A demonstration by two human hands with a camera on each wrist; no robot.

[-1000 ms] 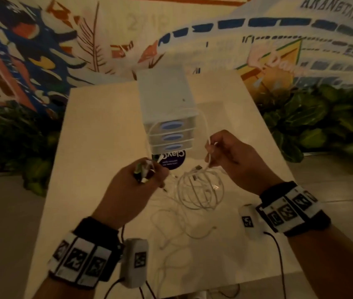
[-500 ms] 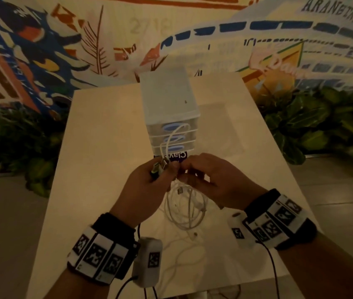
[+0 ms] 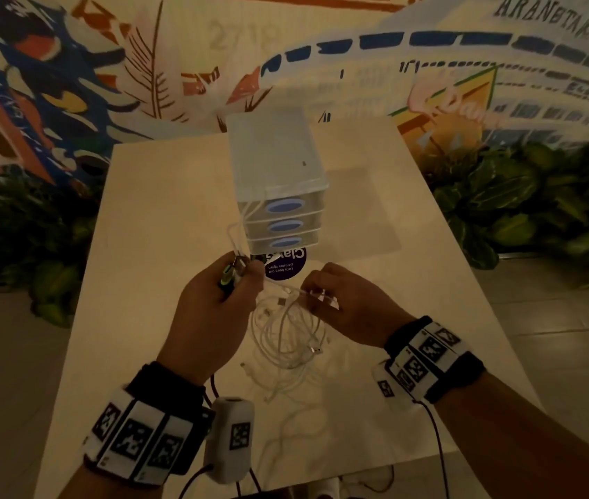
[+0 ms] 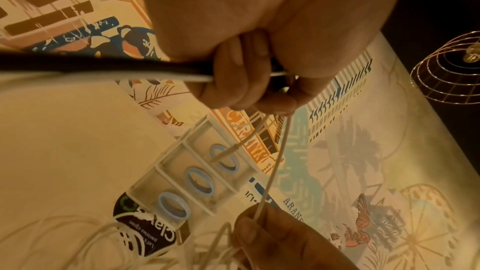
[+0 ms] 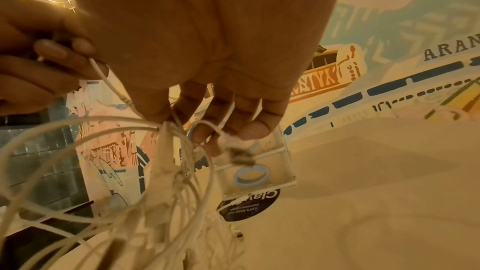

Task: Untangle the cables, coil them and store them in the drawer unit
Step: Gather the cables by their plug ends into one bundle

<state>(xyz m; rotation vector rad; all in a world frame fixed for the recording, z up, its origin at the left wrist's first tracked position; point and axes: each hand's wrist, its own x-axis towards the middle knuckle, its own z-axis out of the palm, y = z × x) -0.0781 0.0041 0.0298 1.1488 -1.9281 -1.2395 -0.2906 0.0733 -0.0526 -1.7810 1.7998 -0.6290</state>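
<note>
We're holding the white cables (image 3: 287,333) in both hands above the surface (image 3: 163,217), loops dangling below and between the grips. Right hand (image 3: 348,306) is pinching the bundled loops, fingers curled round them. Left hand (image 3: 213,311) is closed on several plug ends (one green). One strand is running taut between the two grips, long axis roughly left-right, so we're judging the next pull goes along it. The drawer unit (image 3: 278,181) is standing just beyond both hands, drawers closed, the left slightly nearer.
</note>
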